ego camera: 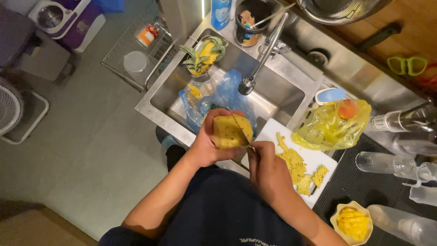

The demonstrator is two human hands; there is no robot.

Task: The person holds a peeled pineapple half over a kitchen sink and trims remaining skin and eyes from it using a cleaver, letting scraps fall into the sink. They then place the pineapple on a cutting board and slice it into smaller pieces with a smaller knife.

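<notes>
Views: you had one, the camera worn on your head.
Direction: it looked steeply down over your chest and forearms.
Nearness: it sat close above the sink (pixel 291 98) and the white cutting board (pixel 318 159).
Edges: floor lay left, counter right.

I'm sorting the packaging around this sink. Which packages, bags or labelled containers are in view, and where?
Blue plastic bag: crumpled, in the sink.
Yellow plastic bag: translucent, right of the sink, by the cutting board.
Blue-and-white carton: upright behind the sink.
Orange-labelled container: in the wire rack, left.
</notes>
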